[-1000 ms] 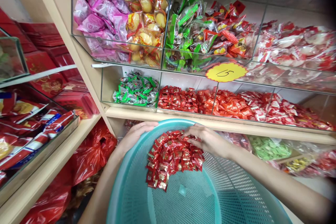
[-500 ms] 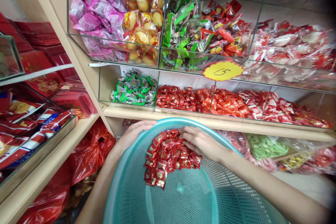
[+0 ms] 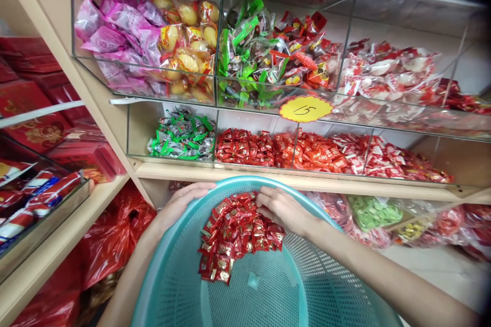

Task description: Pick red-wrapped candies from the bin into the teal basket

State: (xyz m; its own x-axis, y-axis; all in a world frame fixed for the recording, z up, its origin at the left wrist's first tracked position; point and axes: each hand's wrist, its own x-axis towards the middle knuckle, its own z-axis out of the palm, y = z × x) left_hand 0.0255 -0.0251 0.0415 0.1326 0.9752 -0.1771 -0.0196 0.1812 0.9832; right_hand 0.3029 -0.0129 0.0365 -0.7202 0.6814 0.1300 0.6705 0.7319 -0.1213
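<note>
A teal mesh plastic basket (image 3: pixel 176 260) is tilted towards me below the candy shelf. Its far wall carries a heap of red-wrapped candies (image 3: pixel 233 230) with gold print. My left hand (image 3: pixel 187 198) grips the rim at the far left, fingers laid over the edge and thumb hidden. Inside the basket, my right hand (image 3: pixel 282 208) rests against the upper right of the heap. Its fingers are curled in on the candies, and the fingertips are partly hidden.
Beyond the rim, a clear-fronted shelf holds green-wrapped candies (image 3: pixel 184 135) and red candies (image 3: pixel 245 147). Above it hangs a yellow price tag (image 3: pixel 306 108). Red plastic bags (image 3: pixel 115 235) lie at left, below a side shelf (image 3: pixel 57 237). Bagged green candies (image 3: pixel 374 212) sit at lower right.
The view has shifted, so the shelves and basket appear further left and slightly lower. My right hand's fingers are more curled at the heap. My left hand stays on the rim.
</note>
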